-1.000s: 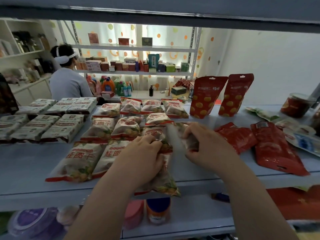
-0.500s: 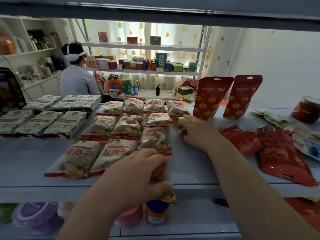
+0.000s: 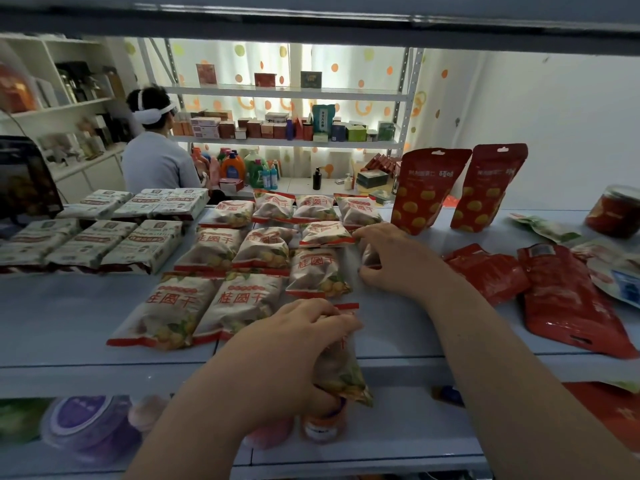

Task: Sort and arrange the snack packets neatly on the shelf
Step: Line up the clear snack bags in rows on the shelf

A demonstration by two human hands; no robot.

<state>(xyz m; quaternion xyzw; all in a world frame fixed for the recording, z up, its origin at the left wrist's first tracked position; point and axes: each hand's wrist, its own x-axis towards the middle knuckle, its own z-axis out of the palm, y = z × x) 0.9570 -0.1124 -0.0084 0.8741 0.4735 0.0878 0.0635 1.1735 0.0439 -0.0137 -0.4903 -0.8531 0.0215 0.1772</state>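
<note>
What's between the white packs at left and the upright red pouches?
Head view: rows of flat snack packets, with the right hand at their right edge.

Small shop, stocked metal shelving [image 3: 287, 93], boxed goods [image 3: 207, 126], detergent bottles [image 3: 232, 168]

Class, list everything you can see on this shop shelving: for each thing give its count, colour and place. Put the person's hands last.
longan packets: ten lying flat, white with red print, rows in the middle of the shelf
block packs: at least six, white and green, shelf left
standing pouches: two, red with yellow dots, back right
flat pouches: two, red, shelf right
jar: one, red contents, far right edge
tubs: at least three, purple, pink, orange-lidded, lower shelf
left hand: one, grip round an eleventh longan packet at the front edge
right hand: one, grip on a twelfth packet, right of the rows
</note>
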